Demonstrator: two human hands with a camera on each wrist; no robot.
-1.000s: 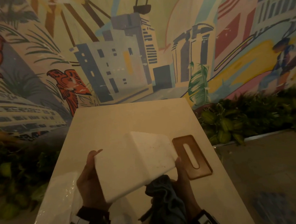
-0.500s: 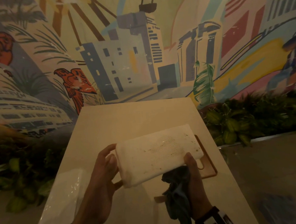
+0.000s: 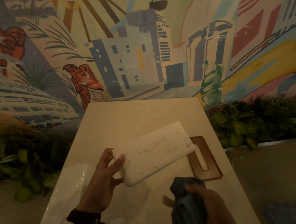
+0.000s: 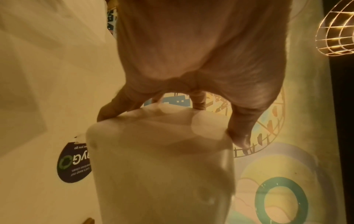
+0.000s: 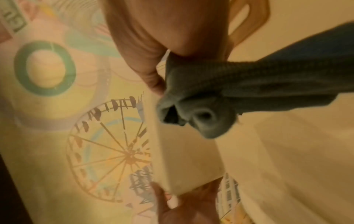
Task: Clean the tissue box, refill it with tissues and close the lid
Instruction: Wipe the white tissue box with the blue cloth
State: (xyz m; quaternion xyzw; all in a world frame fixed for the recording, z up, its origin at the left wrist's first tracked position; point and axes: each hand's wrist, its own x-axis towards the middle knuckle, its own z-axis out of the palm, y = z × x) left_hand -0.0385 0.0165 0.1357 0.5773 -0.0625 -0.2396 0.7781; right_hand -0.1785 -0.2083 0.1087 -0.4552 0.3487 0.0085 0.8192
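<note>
Left hand (image 3: 102, 176) has the box (image 3: 154, 152) by its near-left end, thumb over the top face and fingers under, held up off the table (image 3: 127, 116) and tilted, long axis running from 8 o'clock to 2 o'clock. The face turned up is speckled with dark specks, so the cleaning is not finished, by my reading. From the left wrist view the fingertips (image 4: 239, 136) pinch just the end edge: a light clamp, hand half closed around it.

Right hand (image 3: 208, 206) is at 5 o'clock of the box, fist bunched round the dark cloth (image 3: 186, 195), clear of the box, not touching it.

The brown lid (image 3: 206, 158), with its slot, lies flat on the table at 3 o'clock, partly under the box's far end. A clear-wrapped tissue pack (image 3: 73, 182) sits at 9 o'clock by the left wrist.

How will it handle? It looks stiff, smooth and light, carried easily by one end, but likely slippery at those rounded corners. An end pinch lets it swing under the wiping pressure; a grip across the short sides near the middle would steady it better.
</note>
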